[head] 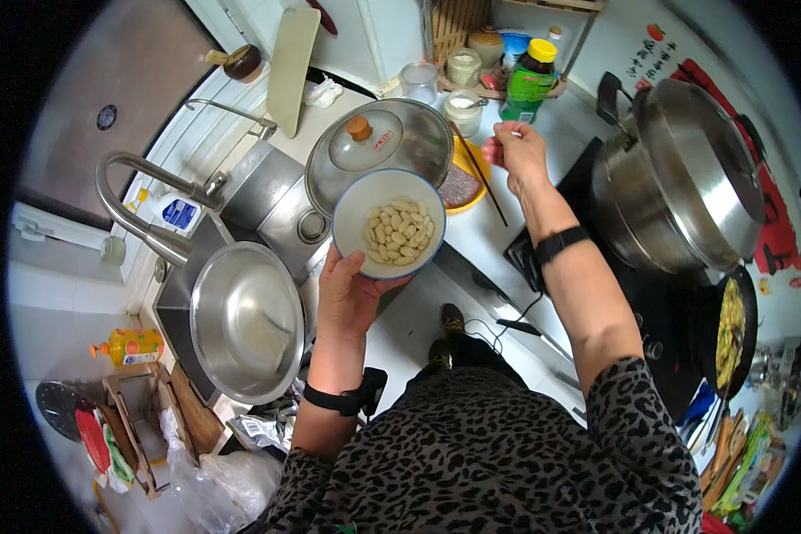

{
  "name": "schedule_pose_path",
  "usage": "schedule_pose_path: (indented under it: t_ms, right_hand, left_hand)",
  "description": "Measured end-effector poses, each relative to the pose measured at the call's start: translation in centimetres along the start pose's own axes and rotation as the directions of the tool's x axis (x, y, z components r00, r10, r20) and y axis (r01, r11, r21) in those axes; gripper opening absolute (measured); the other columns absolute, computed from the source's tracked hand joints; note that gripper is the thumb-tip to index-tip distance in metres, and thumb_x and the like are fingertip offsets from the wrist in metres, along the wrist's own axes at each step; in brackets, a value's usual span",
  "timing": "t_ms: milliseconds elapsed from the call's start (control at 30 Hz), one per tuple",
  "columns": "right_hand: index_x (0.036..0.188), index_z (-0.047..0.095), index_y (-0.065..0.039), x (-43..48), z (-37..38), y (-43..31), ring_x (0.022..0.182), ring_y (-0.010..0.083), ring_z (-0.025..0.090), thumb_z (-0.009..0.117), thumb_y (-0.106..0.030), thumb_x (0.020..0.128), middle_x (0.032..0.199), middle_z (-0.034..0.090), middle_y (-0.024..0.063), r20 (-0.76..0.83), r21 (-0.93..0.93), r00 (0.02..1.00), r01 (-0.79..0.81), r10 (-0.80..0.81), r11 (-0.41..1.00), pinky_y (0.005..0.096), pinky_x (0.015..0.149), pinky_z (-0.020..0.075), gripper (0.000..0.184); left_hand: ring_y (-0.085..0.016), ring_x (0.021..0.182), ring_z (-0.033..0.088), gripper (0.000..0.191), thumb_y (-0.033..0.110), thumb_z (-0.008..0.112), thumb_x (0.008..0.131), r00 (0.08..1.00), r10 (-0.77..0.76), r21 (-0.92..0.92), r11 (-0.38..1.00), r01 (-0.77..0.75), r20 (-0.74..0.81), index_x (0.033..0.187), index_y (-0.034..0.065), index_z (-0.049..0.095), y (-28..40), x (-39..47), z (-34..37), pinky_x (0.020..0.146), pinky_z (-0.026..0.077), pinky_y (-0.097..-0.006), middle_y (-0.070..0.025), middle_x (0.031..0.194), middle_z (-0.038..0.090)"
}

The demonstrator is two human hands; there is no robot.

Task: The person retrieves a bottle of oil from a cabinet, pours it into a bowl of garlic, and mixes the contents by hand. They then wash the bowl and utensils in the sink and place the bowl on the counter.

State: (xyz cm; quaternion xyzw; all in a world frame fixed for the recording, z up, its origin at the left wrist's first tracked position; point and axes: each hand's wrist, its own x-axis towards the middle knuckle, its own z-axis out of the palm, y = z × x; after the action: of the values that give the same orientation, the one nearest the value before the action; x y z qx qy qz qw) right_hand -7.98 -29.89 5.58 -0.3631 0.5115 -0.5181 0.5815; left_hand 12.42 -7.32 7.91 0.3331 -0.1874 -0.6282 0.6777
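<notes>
My left hand grips a white bowl with a blue rim, its thumb over the near edge. Peeled garlic cloves or similar pale kernels lie in the bowl. My right hand is raised over the white counter with its fingers curled together; whether something small is between them cannot be told. Just beyond that hand stand a green bottle with a yellow cap and a glass jar of white powder with a spoon. A yellow bowl, partly hidden by the lid, has a chopstick across it.
A glass-topped pot lid rests behind the bowl. At left are a steel basin, a sink and a curved faucet. A large steel pot and a frying pan with food occupy the stove at right.
</notes>
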Motion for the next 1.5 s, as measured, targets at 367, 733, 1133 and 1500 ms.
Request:
schedule_pose_path:
  t_ms: [367, 733, 1133, 1500]
  right_hand:
    - [0.115, 0.052, 0.002, 12.1, 2.2, 5.2, 0.060, 0.0145, 0.060, 0.057, -0.006, 0.091, 0.079, 0.061, 0.0086, 0.070, -0.064, 0.998, -0.002, 0.006, 0.998, 0.0267, 0.054, 0.0534, 0.026]
    - [0.106, 0.064, -0.002, 10.2, 0.4, 3.0, 0.062, 0.0078, 0.053, 0.055, -0.014, 0.094, 0.079, 0.059, 0.0015, 0.361, -0.577, 0.781, 0.616, -0.510, 0.536, 0.0224, 0.058, 0.0471, 0.019]
    - [0.100, 0.052, 0.001, 13.9, 1.3, -3.9, 0.064, 0.0206, 0.062, 0.048, -0.005, 0.095, 0.080, 0.061, 0.0131, -0.132, 0.173, 0.980, 0.168, -0.146, 0.970, 0.0320, 0.057, 0.0561, 0.009]
    - [0.099, 0.053, 0.004, 23.3, 5.8, -1.0, 0.060, 0.0216, 0.064, 0.046, -0.013, 0.097, 0.075, 0.066, 0.0140, -0.132, -0.283, 0.950, 0.238, -0.284, 0.929, 0.0320, 0.056, 0.0539, 0.019]
  left_hand:
    - [-0.038, 0.109, 0.058, 0.054, 0.012, 0.055, 0.085, 0.977, 0.085, -0.043, 0.995, -0.095, -0.195, 0.135, 0.0038, 0.035, 0.6, 6.1, 0.0, 0.077, 0.058, -0.0525, -0.0213, 0.131, 0.048]
    - [-0.037, 0.113, 0.055, 0.058, 0.020, 0.059, 0.084, 0.993, 0.026, 0.008, 1.000, -0.025, -0.113, 0.134, 0.0045, 0.035, 1.3, 9.4, -0.8, 0.080, 0.058, -0.0503, -0.0208, 0.134, 0.045]
    - [-0.036, 0.110, 0.057, 0.062, 0.017, 0.060, 0.082, 0.997, -0.016, -0.024, 1.000, 0.014, -0.076, 0.136, 0.0024, 0.032, 2.1, 11.5, -1.1, 0.076, 0.059, -0.0488, -0.0203, 0.131, 0.047]
    - [-0.034, 0.114, 0.055, 0.059, 0.011, 0.058, 0.081, 0.980, -0.011, -0.067, 0.998, -0.002, -0.199, 0.135, 0.0038, 0.034, 1.6, 12.9, -2.9, 0.083, 0.056, -0.0498, -0.0186, 0.131, 0.047]
